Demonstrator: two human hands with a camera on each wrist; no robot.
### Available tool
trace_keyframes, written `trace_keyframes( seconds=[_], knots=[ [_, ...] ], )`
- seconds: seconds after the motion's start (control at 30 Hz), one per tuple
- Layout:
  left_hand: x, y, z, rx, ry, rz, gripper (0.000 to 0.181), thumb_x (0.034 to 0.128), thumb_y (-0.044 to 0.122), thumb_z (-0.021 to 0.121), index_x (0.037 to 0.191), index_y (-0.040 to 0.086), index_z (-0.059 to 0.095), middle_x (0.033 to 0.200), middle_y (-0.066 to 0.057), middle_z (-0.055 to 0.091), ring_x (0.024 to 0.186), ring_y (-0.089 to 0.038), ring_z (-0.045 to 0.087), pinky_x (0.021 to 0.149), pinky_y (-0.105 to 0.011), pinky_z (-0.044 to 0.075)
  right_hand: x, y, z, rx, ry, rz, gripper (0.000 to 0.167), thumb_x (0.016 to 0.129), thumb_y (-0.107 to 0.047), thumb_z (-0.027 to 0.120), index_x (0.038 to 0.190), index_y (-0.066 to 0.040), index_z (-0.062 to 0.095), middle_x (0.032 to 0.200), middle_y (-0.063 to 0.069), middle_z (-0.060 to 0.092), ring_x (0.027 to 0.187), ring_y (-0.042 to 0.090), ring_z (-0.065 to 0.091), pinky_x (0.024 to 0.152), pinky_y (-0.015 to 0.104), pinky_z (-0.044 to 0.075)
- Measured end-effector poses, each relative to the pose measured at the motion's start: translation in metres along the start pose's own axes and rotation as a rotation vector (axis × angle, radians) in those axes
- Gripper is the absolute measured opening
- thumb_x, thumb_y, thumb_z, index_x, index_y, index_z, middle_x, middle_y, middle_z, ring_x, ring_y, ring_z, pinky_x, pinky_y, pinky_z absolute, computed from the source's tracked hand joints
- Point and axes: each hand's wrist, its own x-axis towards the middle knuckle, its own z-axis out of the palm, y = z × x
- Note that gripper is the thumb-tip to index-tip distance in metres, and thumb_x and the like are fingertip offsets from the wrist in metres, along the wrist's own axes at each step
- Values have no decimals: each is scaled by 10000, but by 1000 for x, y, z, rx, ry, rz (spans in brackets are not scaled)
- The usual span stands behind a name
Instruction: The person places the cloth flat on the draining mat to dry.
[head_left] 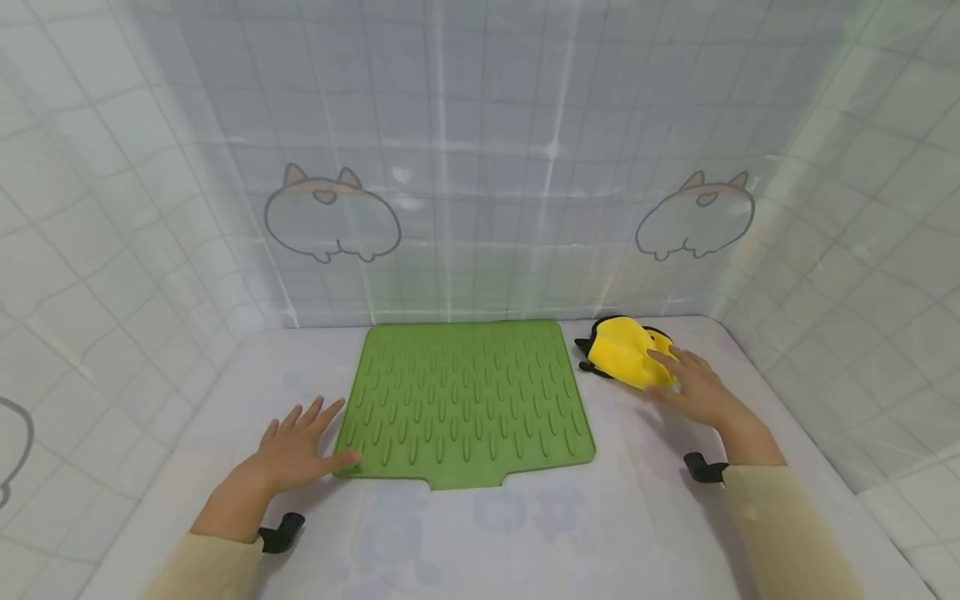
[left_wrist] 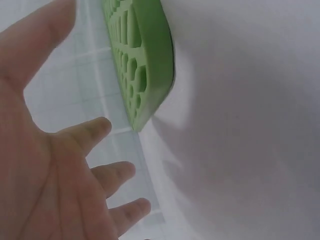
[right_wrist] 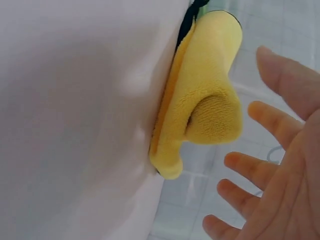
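Note:
A green ridged mat (head_left: 465,482) lies flat on the white surface, with a short tab at its front edge. My left hand (head_left: 291,454) is spread out at the mat's front left corner, the thumb over its edge; the left wrist view shows that palm holding nothing. To the mat's right is a bunched yellow fuzzy cloth (head_left: 621,352) with black edging and a black strap-like end. My right hand (head_left: 701,393) hovers just beside it, fingers apart. In the right wrist view, a gap separates the fingers from the folded cloth (right_wrist: 212,117).
White grid-patterned sheeting walls (head_left: 480,158) enclose the back and both sides, with cartoon animal drawings (head_left: 332,218) on them. A black wrist-camera mount (head_left: 281,533) sticks out by the left wrist, and another mount (head_left: 703,468) by the right.

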Motion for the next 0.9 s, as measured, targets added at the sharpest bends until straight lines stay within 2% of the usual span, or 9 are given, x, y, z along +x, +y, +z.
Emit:
trace_keyframes(
  seconds=[0.1,0.37,0.67,0.9],
  knots=[
    [2,1,1,-11,-22,-7,1019,833,672,663,1538,14,333,1540,-381,247,1359,-669,204,1003,-825,157,3,-2,-2,15,-4,-8,774,955,-516,631,1550,-100,362,1577,350,169,1410,587,130,1020,812,180],
    [3,6,0,-52,-129,-53,1106,795,671,708,1546,-24,286,1543,-395,215,1374,-664,161,1032,-813,130,6,-1,-3,31,-27,-2,716,967,-422,655,1534,-76,386,1538,351,254,1378,582,190,1041,776,223],
    [4,1,5,-44,-130,-59,1140,760,678,739,1544,-18,293,1536,-405,213,1364,-678,160,1006,-808,219,12,-1,-2,33,-49,71,644,961,-325,683,1514,-100,441,1461,299,435,1327,517,337,1064,726,268],
    [4,0,6,-52,-121,-45,1140,754,673,747,1542,-19,298,1533,-411,217,1363,-677,165,1009,-803,224,18,1,-2,60,-48,56,566,954,-249,702,1460,-76,514,1363,270,535,1125,424,535,944,605,457]
  ],
)
